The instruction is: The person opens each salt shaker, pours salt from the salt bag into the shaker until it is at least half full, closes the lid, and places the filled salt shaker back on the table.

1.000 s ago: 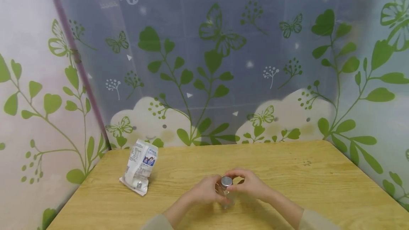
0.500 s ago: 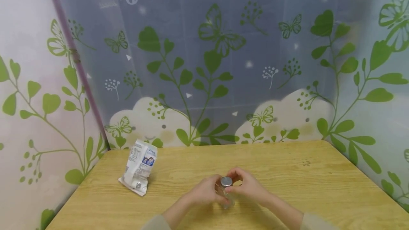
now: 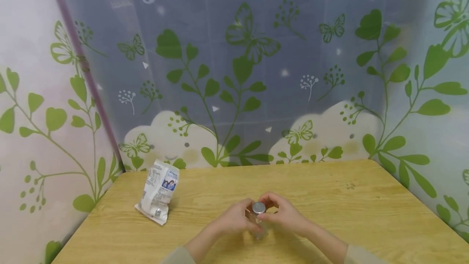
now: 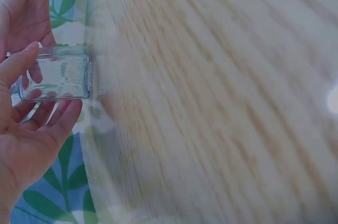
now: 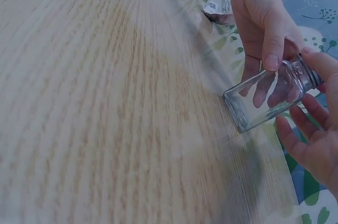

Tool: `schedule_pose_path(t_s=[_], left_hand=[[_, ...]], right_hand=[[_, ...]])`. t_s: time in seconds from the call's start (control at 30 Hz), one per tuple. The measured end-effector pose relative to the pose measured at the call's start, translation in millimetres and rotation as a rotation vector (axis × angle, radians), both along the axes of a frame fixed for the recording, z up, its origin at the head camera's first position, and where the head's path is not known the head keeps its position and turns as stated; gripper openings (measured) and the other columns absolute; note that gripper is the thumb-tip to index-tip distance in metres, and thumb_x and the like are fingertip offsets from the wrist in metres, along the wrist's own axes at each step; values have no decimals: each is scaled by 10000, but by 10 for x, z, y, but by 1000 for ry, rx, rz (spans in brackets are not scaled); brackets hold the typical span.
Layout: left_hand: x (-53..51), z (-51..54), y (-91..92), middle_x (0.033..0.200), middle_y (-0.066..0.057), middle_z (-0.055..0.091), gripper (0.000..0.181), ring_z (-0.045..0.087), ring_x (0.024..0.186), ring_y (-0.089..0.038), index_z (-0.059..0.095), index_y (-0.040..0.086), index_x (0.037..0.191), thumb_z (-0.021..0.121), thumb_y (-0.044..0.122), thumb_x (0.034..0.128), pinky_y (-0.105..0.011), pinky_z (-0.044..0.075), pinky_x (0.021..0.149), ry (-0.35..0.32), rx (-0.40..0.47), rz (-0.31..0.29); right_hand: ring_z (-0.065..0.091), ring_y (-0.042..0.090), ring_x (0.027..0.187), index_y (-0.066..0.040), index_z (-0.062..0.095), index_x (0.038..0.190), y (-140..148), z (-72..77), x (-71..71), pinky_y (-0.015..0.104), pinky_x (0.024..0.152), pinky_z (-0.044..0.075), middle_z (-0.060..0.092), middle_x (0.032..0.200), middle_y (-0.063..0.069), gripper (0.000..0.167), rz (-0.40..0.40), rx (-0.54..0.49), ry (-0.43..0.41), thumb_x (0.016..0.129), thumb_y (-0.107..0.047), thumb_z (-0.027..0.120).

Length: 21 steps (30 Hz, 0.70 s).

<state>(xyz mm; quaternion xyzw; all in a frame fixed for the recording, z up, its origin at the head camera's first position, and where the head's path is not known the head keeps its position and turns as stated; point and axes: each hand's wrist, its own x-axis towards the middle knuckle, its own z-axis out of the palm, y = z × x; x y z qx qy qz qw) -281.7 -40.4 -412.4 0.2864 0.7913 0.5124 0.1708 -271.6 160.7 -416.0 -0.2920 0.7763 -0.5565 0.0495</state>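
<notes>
A small clear glass bottle with flat sides and a silver metal cap stands upright between both hands, near the front middle of the table. My left hand holds the bottle's body, thumb on one side and fingers on the other, as the left wrist view shows. At the cap, my right hand pinches from the right with thumb and fingers. Through the glass only fingers and background show. Whether the bottle's base touches the tabletop, I cannot tell.
A white printed packet with a blue picture stands leaning at the table's left. The wood-grain table ends at the back against a curtain with leaves and butterflies, which also closes off both sides.
The right hand's fingers have shifted slightly and drawn closer round the cap. The left hand and bottle stay in nearly the same place; the packet has not moved.
</notes>
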Motion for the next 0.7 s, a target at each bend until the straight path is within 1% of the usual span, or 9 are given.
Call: schedule_pose_path(t_s=[0.1,0.2,0.33,0.5,0.7], left_hand=[[-8,6,-4,945,2,579,403,635,760,-125,532,61,1034,760,51,701,-261,507,685,-1,6,-3],[-22,8,-4,945,-1,577,391,637,756,-127,536,59,1031,751,48,705,-258,508,677,-3,15,-11],[-30,-4,-6,941,-1,589,386,642,757,-128,542,73,1031,747,64,705,-259,505,681,-10,18,-17],[-43,-12,-8,929,12,592,385,642,755,-127,553,89,1028,755,88,700,-258,501,684,-2,11,-11],[-32,-9,-10,898,14,600,372,636,741,-122,565,82,1006,764,87,691,-254,499,672,9,10,-11]], right_hand=[[502,246,984,-41,534,1127,7,10,-8,330,773,483,548,1050,100,317,21,1,0,867,-178,652],[511,216,976,-36,544,1132,6,28,-6,316,762,485,556,1045,93,311,15,13,21,870,-169,648],[519,174,959,-22,552,1131,-3,48,13,289,740,489,566,1035,88,322,-8,23,47,862,-164,658],[517,182,948,13,528,1146,-25,66,26,295,731,479,568,1030,92,392,-42,25,49,840,-175,687],[523,169,915,-20,552,1062,-55,47,19,290,715,472,571,968,74,329,-84,37,46,816,-167,713]])
